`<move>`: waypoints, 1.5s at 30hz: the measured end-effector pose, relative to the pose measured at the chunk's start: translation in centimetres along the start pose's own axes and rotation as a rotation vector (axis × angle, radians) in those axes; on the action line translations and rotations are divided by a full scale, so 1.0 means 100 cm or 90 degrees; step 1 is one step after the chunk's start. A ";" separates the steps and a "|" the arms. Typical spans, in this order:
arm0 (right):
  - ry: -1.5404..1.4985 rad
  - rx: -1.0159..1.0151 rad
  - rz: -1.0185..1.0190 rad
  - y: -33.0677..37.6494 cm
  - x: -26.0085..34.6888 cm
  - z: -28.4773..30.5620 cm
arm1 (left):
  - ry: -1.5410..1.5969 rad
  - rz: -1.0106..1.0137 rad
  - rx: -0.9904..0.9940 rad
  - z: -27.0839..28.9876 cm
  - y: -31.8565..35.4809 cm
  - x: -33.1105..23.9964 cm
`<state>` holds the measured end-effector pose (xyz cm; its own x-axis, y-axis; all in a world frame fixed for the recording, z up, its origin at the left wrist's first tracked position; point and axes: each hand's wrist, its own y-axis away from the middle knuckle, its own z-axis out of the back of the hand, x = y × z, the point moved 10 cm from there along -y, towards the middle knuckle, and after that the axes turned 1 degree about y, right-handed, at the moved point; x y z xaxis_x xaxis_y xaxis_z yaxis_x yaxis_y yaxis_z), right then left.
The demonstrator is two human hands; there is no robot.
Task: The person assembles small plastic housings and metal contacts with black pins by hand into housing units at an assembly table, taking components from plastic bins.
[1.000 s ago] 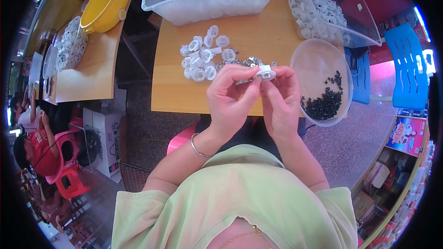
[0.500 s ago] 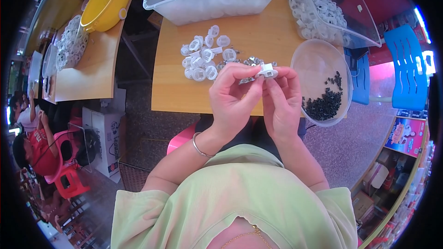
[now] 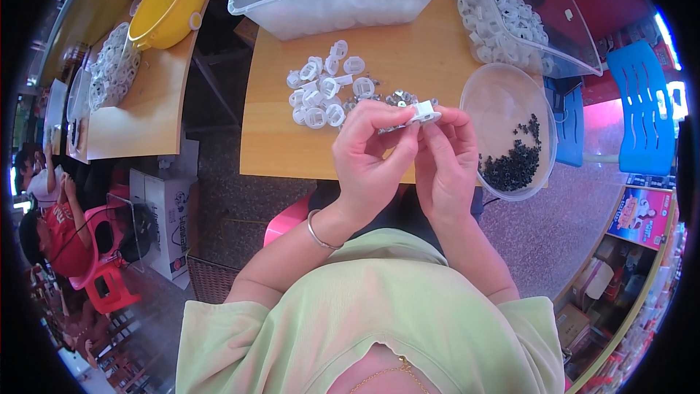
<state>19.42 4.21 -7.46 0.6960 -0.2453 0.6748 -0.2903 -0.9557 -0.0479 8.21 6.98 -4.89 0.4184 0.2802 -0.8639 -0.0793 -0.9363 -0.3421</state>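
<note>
Between the fingertips of both hands sits a small white plastic part [image 3: 425,111] with a round flange and a square block on it. My left hand [image 3: 373,147] pinches its left side, thumb and forefinger pressed to it. On its other side, my right hand [image 3: 448,160] grips it with thumb and fingers. Just beyond the hands lie small shiny metal pieces [image 3: 400,98], partly hidden by my fingers. Left of them is a loose pile of similar white round parts [image 3: 315,95]. A round clear tub [image 3: 496,87] with small black pieces [image 3: 514,166] stands right of my right hand.
At the table's far side stands a translucent bin [image 3: 343,11] of white parts. A tilted clear bin [image 3: 561,22] at far right holds more. A second table [image 3: 149,113] on the left carries a yellow basin [image 3: 168,4]. People sit at far left near a red stool [image 3: 113,288].
Both hands keep hold of the white part, which has tilted very slightly. Otherwise the view has shifted only a little.
</note>
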 end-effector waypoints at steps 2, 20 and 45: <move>0.001 -0.004 -0.002 -0.001 0.000 0.001 | -0.005 -0.006 0.001 0.000 0.000 -0.001; 0.100 -0.033 0.020 -0.003 -0.006 0.012 | -0.035 0.035 -0.012 0.008 -0.005 0.013; 0.071 -0.031 0.046 -0.008 -0.007 0.011 | -0.065 0.037 -0.018 0.009 -0.008 0.016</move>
<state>19.89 4.95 -8.74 0.5959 -0.2911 0.7485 -0.3703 -0.9266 -0.0655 8.17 8.41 -6.32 0.3197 0.2447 -0.9154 -0.0744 -0.9566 -0.2818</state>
